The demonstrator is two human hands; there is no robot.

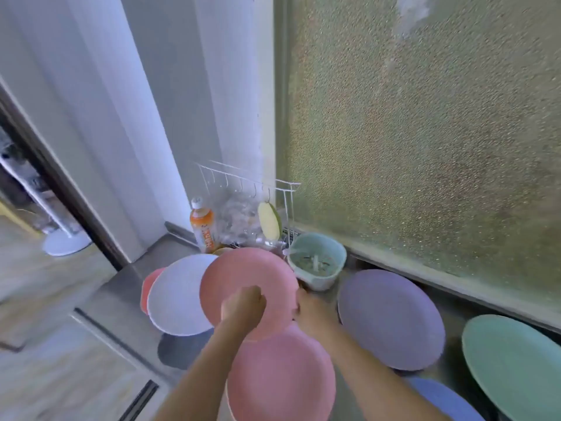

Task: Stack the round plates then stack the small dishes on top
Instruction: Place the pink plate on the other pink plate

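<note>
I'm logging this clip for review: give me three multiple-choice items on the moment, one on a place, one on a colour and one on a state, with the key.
1. Where is the bottle?
A. Far end of the counter, beside the wire rack
B. On the green plate
C. Inside the tub

2. What colour is the plate between the tub and the green plate?
A. White
B. Purple
C. Orange

3. What is the state of the lifted pink plate?
A. Lying untouched on the counter
B. Held by both hands
C. Hanging from the rack

Key:
1 A, the bottle stands next to the rack at the far end.
2 B, the purple plate lies there.
3 B, the left hand grips its near edge and the right hand holds its right rim.
</note>
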